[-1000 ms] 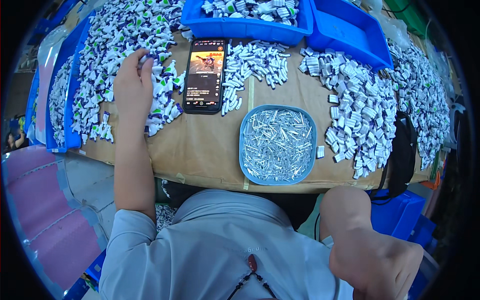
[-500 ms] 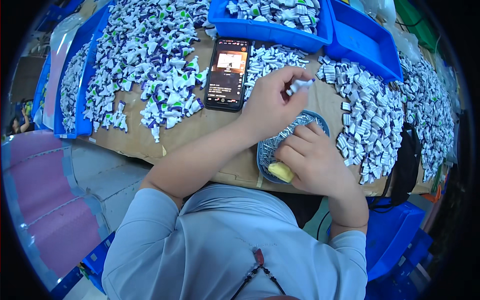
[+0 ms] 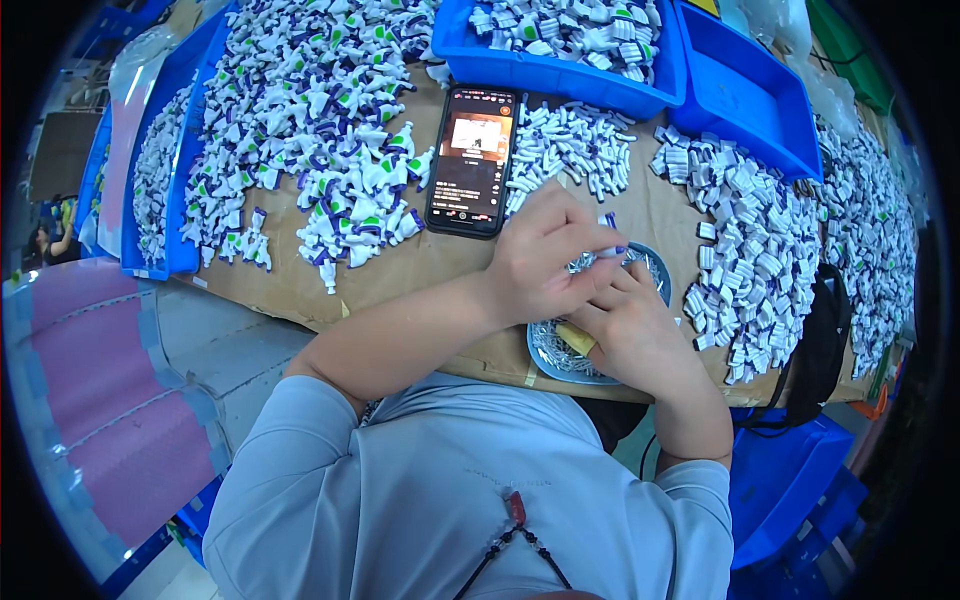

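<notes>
Left hand (image 3: 550,245) has its grip pinching a small white-and-purple part (image 3: 613,251) between thumb and forefinger, over the far half of the blue tray (image 3: 577,379) of metal pins (image 3: 547,347). Right hand (image 3: 640,325) is just below it, fingers curled up to the part; its fingertips are hidden, so can't tell what that grip pinches. Yellow piece (image 3: 576,339) shows at the right thumb side; can't tell if worn or held.

Looks like fine two-hand fitting on the small part. To do it well: left pinch on the body, joint end exposed. Butt the hands together so they act as one fixture. Line up by eye first, then press straight along the axis; side load would likely skew it. Tilt the left knuckles back, they mask the contact point. Stay over the tray so a dropped pin lands in it, not on the tabletop (image 3: 655,212).

Stick-shaped parts (image 3: 590,150) lie far of the tray, block parts (image 3: 755,260) right, figure-shaped parts (image 3: 330,100) far left. Phone (image 3: 470,165) sits near the left wrist; watch the elbow swing.
</notes>
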### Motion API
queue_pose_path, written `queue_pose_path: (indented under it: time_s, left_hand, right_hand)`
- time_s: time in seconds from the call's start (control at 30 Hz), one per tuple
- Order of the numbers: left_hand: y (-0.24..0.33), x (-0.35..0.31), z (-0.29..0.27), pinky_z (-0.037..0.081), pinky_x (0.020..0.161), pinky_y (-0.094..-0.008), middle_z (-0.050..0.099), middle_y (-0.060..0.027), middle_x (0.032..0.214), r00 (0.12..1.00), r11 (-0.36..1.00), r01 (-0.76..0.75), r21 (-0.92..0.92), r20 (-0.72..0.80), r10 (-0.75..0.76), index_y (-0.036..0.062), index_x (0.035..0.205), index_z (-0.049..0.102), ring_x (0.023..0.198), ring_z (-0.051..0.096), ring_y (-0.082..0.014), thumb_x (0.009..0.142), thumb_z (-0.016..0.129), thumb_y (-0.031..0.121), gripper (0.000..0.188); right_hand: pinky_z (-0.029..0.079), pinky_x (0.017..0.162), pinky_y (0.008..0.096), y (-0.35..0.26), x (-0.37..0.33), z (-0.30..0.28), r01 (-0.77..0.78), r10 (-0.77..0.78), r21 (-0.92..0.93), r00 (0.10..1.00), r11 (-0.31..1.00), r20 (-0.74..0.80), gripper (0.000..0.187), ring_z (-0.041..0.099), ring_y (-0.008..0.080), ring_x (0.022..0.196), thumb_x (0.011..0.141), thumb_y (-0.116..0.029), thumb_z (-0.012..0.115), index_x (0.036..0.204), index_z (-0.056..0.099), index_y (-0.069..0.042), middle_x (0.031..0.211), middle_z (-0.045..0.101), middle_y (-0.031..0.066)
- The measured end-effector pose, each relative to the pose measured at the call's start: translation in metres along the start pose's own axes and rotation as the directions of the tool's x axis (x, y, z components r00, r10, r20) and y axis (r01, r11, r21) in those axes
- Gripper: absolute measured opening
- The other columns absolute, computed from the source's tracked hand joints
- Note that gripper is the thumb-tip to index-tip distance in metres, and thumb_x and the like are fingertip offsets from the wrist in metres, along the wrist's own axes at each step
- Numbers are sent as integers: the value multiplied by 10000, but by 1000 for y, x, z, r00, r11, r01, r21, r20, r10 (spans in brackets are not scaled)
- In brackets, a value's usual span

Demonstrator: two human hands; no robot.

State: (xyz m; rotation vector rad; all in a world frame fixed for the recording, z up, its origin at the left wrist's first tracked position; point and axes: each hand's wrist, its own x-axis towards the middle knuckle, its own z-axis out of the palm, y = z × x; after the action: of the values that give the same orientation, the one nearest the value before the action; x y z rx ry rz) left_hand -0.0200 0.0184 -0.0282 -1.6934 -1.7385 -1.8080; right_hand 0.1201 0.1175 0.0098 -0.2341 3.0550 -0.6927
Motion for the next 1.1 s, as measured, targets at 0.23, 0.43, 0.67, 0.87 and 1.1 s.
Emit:
queue_pose_path:
  time_s: [0.23, 0.43, 0.67, 0.87, 1.1]
  left_hand:
    - [0, 0, 1, 464, 560, -257, 588, -89, 782, 998, 989, 68, -134, 6, -68, 7, 891, 656, 662, 577, -176, 682, 749, 18, 230]
    - [-1, -5, 0, 506, 633, -271, 622, -120, 852, 986, 973, 165, -161, 24, -163, 11, 879, 619, 741, 620, -200, 687, 726, 9, 219]
    - [5, -10, 2, 502, 640, -286, 616, -115, 856, 985, 973, 175, -149, 17, -174, 23, 890, 618, 746, 612, -213, 693, 726, 12, 225]
    - [9, -12, 5, 497, 634, -284, 617, -105, 858, 978, 963, 203, -180, -8, -207, 28, 887, 616, 741, 607, -213, 717, 735, 30, 208]
    - [9, -8, 6, 492, 634, -279, 615, -102, 860, 955, 931, 278, -236, -39, -295, 30, 914, 596, 737, 604, -207, 757, 715, 40, 197]
  right_hand:
    - [368, 741, 372, 6, 2, -6, -30, 30, 16, 999, 999, -33, 260, 537, 221, 911, 571, -95, 663, 831, 656, -100, 917, 586, 43]
    - [375, 666, 371, 10, 8, -5, 10, 5, 101, 989, 995, -149, 262, 551, 257, 806, 559, -98, 676, 820, 671, -84, 804, 576, 53]
    - [400, 688, 363, 15, 7, -4, 11, 13, 125, 983, 992, -185, 244, 564, 248, 798, 562, -112, 688, 805, 668, -99, 815, 603, 46]
    - [408, 655, 356, 13, 9, 0, 14, 62, 230, 946, 973, -319, 204, 564, 249, 728, 580, -96, 719, 777, 669, -93, 786, 613, 34]
    - [408, 644, 337, 21, 9, -2, 19, 106, 325, 926, 945, -363, 222, 545, 237, 674, 555, -71, 703, 774, 668, -78, 743, 596, 36]
